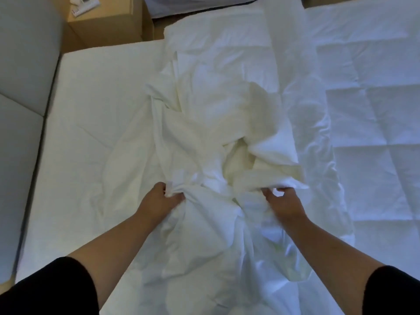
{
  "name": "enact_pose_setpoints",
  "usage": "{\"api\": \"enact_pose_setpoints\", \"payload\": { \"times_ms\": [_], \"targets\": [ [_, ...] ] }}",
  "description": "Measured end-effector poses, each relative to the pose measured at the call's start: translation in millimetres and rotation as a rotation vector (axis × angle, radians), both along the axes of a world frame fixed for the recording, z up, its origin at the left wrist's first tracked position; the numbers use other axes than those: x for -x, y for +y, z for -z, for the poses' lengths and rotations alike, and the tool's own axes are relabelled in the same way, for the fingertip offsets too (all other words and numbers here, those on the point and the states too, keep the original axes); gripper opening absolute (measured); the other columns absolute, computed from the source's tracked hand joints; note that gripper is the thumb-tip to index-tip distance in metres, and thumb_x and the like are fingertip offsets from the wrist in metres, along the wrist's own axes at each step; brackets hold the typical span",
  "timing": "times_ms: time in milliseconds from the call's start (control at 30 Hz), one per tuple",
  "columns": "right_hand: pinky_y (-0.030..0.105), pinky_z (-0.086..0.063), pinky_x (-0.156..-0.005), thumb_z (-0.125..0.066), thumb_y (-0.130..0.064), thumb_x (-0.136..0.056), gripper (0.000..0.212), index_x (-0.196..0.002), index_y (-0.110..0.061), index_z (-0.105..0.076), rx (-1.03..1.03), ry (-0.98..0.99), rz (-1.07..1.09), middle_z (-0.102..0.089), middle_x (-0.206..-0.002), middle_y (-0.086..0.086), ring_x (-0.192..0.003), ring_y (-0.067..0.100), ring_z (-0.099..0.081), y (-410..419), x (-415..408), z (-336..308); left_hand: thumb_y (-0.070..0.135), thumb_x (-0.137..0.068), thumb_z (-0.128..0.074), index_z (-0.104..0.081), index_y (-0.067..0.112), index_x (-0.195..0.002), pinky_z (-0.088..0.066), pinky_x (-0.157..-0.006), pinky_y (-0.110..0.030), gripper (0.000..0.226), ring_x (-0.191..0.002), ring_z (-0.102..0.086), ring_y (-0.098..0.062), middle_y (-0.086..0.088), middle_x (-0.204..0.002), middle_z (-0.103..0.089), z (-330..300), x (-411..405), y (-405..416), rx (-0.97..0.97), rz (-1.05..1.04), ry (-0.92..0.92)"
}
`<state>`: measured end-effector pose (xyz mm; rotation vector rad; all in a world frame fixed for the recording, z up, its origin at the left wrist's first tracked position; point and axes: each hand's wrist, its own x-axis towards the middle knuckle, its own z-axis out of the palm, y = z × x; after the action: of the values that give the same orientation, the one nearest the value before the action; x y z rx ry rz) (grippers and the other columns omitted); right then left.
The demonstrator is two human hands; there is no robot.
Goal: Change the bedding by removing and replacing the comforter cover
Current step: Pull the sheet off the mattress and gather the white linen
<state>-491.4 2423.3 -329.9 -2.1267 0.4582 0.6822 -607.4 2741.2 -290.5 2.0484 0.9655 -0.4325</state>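
Head view. Left hand [159, 198] closed tight on a bunched fold of the white comforter cover [211, 133]; grip looks firm, fingers buried in cloth. Right hand [284, 201] curled on a flap edge of the same cover, fingers partly blurred, so hold appears lighter. Cover lies crumpled in a long heap down the middle of the bed, near end under both hands, far end toward the bed's head. Quilted comforter [368, 114] lies spread flat to the right, its edge touching or slightly under the heap; cannot tell which. Risks, as judged: pulling on a random fold rather than a corner or the opening would twist the cover further; the right hold could slip off the thin edge; the heap could drag the comforter edge along. Surface: bare white mattress [91, 110], lightly creased, soft. Room: grey padded panel [25, 64] at left, cardboard boxes [106, 26] beyond the bed, dim bluish light.
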Motion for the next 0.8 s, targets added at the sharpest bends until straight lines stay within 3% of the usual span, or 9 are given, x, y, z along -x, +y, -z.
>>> {"api": "enact_pose_setpoints", "payload": {
  "times_ms": [100, 167, 267, 400, 500, 567, 633, 700, 800],
  "targets": [
    [0.034, -0.044, -0.086, -0.077, -0.070, -0.068, 0.098, -0.139, -0.011, -0.044, 0.016, 0.081, 0.071, -0.057, -0.132, 0.012, -0.111, 0.030, -0.058, -0.3, -28.5, 23.1, 0.064, -0.054, -0.084, -0.045, 0.018, -0.130, -0.053, -0.088, -0.041, 0.097, -0.105, -0.063, -0.022, -0.004, -0.124, -0.059, 34.9, -10.8, 25.8, 0.032, -0.127, 0.081],
    [0.035, -0.044, -0.088, -0.079, -0.074, -0.059, 0.113, -0.145, -0.012, -0.040, 0.001, 0.113, 0.092, -0.056, -0.136, 0.008, -0.115, 0.030, -0.058, 6.6, -43.5, 37.5, 0.072, -0.038, -0.082, -0.028, 0.019, -0.147, -0.046, -0.103, -0.041, 0.133, -0.126, -0.052, -0.028, -0.009, -0.143, -0.045, 56.9, -20.0, 39.6, -0.041, -0.134, 0.103],
    [0.039, -0.046, -0.095, -0.082, -0.072, -0.057, 0.114, -0.148, -0.017, -0.041, -0.033, 0.211, 0.107, -0.057, -0.131, 0.000, -0.111, 0.025, -0.057, 19.1, -54.0, 58.0, 0.078, -0.034, -0.075, -0.014, 0.020, -0.153, -0.041, -0.104, -0.037, 0.147, -0.134, -0.045, -0.029, -0.012, -0.149, -0.038, 86.2, -38.3, 54.0, -0.107, -0.101, 0.142],
    [0.052, -0.033, -0.115, -0.061, -0.063, -0.089, 0.078, -0.153, -0.030, -0.033, 0.027, 0.354, -0.129, -0.044, -0.150, 0.005, -0.136, 0.031, -0.041, 32.7, -62.7, 81.7, 0.071, -0.058, -0.073, 0.010, 0.027, -0.157, -0.029, -0.109, -0.037, 0.137, -0.138, -0.038, -0.030, -0.011, -0.158, -0.028, 116.1, -53.3, 69.4, -0.047, -0.022, 0.335],
    [0.044, -0.041, -0.109, -0.059, -0.051, -0.096, 0.055, -0.143, -0.022, -0.051, -0.010, 0.351, -0.091, -0.055, -0.141, 0.009, -0.126, 0.028, -0.053, 31.4, -57.4, 93.0, 0.060, -0.063, -0.084, 0.016, 0.028, -0.156, -0.032, -0.100, -0.028, 0.140, -0.134, -0.044, -0.027, -0.010, -0.156, -0.033, 126.4, -53.3, 76.7, -0.154, -0.068, 0.318],
    [0.035, -0.052, -0.090, -0.071, -0.044, -0.088, 0.046, -0.125, -0.016, -0.067, -0.033, 0.236, 0.073, -0.067, -0.127, 0.010, -0.113, 0.026, -0.065, 25.1, -50.3, 96.7, 0.054, -0.068, -0.084, -0.015, 0.021, -0.157, -0.044, -0.098, -0.034, 0.118, -0.125, -0.053, -0.029, -0.004, -0.142, -0.050, 132.5, -55.3, 76.7, -0.135, -0.029, 0.332],
    [0.032, -0.052, -0.079, -0.073, -0.039, -0.087, 0.040, -0.117, -0.013, -0.071, -0.011, 0.187, 0.119, -0.070, -0.121, 0.011, -0.112, 0.028, -0.067, 22.0, -46.3, 99.4, 0.041, -0.079, -0.079, -0.061, 0.021, -0.119, -0.050, -0.076, -0.032, 0.049, -0.091, -0.063, -0.023, -0.002, -0.105, -0.067, 134.7, -58.1, 74.9, 0.018, 0.034, 0.338],
    [0.029, -0.052, -0.072, -0.072, -0.036, -0.087, 0.036, -0.115, -0.013, -0.071, 0.022, 0.162, 0.135, -0.071, -0.119, 0.010, -0.111, 0.028, -0.067, 23.4, -44.5, 100.5, 0.034, -0.087, -0.072, -0.067, 0.024, -0.097, -0.047, -0.067, -0.029, 0.015, -0.079, -0.061, -0.020, -0.002, -0.094, -0.069, 137.7, -58.4, 75.1, 0.090, 0.101, 0.294],
    [0.024, -0.049, -0.061, -0.070, -0.037, -0.088, 0.035, -0.114, -0.014, -0.071, 0.065, 0.117, 0.151, -0.071, -0.118, 0.010, -0.107, 0.025, -0.067, 32.6, -40.2, 98.3, 0.031, -0.093, -0.062, -0.069, 0.024, -0.108, -0.042, -0.076, -0.029, 0.018, -0.092, -0.064, -0.024, 0.000, -0.100, -0.069, 140.2, -49.6, 78.5, -0.052, 0.226, 0.127]
  ]
}}
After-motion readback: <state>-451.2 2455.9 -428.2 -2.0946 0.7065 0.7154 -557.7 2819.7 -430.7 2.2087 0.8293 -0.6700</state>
